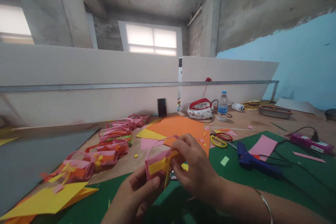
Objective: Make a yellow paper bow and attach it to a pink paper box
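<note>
In the middle of the view, my left hand [141, 192] is closed on a small pink craft bag [148, 166] with a thin pink handle, its thumb against the lower front. The bag has a yellow panel and a yellow bow [166, 163] with a tail hanging down. My right hand [193, 164] pinches at the bag's right side by the bow; its fingertips partly hide what they grip. Several similar pink bags [105, 155] stand in a row to the left, some with yellow bows. Beneath my hands lies a green cutting mat [223, 189].
A blue glue gun [246, 159] and its cord lie at right, near scissors [219, 140] and a purple power strip [311, 143]. Orange sheets [181, 126] and yellow sheets [47, 199] lie about. Behind stand a phone [162, 107], a pouch [200, 109] and a water bottle [222, 106].
</note>
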